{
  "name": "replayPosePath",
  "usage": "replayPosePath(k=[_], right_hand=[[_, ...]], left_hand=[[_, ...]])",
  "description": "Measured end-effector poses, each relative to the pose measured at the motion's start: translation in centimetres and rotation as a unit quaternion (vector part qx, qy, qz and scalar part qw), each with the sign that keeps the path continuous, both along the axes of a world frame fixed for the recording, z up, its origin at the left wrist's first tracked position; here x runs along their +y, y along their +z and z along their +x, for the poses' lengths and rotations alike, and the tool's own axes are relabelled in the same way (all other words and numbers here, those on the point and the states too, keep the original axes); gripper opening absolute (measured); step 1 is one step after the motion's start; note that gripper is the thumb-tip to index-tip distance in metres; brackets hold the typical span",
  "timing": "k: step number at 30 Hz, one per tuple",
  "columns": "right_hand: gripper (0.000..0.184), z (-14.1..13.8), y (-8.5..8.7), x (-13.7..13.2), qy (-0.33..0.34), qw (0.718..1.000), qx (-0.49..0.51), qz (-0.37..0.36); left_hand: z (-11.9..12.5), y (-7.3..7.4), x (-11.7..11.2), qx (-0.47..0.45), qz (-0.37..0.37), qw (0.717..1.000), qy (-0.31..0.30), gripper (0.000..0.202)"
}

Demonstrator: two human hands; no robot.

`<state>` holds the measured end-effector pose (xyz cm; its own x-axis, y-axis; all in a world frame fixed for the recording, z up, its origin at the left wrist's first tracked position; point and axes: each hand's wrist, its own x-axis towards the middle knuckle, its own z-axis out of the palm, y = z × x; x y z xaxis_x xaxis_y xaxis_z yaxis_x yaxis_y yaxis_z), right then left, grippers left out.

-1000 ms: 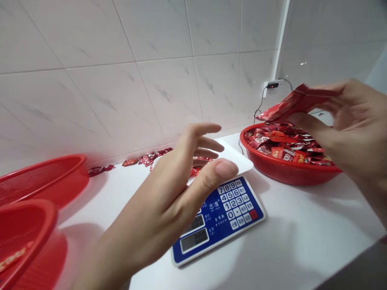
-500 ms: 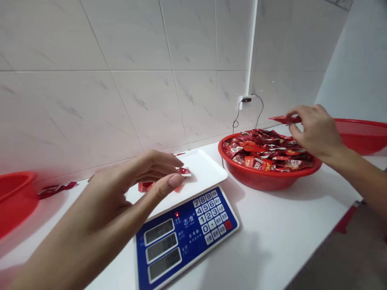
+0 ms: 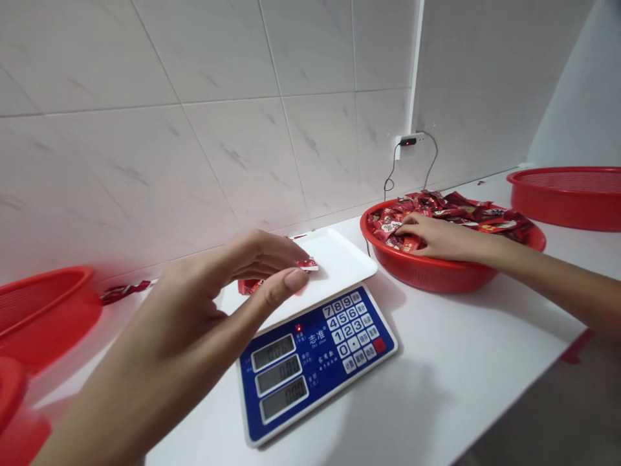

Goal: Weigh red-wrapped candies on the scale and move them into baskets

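My left hand (image 3: pixel 213 304) hovers over the white tray (image 3: pixel 347 265) of a digital scale, thumb and fingers apart and curved. Under and beside its fingertips lie small red packets (image 3: pixel 308 264) on the tray, partly hidden by the hand. The scale's blue panel (image 3: pixel 317 362) has number keys and three lit displays. To the right, my right hand (image 3: pixel 444 238) reaches into a red plastic basin (image 3: pixel 436 275) heaped with red wrapped packets (image 3: pixel 451 206). Its thumb and fingers are spread on the packets near the basin's left side, with some fingertips hidden among them.
Another red basket (image 3: pixel 565 200) stands at the far right. Red basins (image 3: pixel 53 323) stand at the left edge, with a few red packets (image 3: pixel 126 291) beside them. A wall socket (image 3: pixel 407 142) with cables is behind the basin. The table's edge runs along the lower right.
My right hand has come down and left into the basin; the red packet it held above is no longer seen in its fingers. My left hand stays over the tray. The view has shifted slightly.
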<state>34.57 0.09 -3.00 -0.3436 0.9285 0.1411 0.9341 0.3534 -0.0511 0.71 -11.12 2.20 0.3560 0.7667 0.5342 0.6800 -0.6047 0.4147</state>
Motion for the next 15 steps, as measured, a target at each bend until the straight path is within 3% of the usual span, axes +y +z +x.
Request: replayPosePath(k=[3,8,15], right_hand=[[0.048,-0.1,-1.1,1.0,-0.012,1.000,-0.002,0.025],[0.020,0.6,-1.7,1.6,0.001,0.997,0.028,0.069],[0.033,2.3,-0.8,-0.8,0.013,0.994,-0.008,0.111]], left_hand=[[0.0,0.2,-0.1,0.006,0.006,1.000,-0.008,0.016],[-0.2,0.5,-0.6,0.011,0.020,1.000,0.014,0.018],[-0.5,0.6,-0.2,-0.033,0.019,0.999,0.031,0.022]])
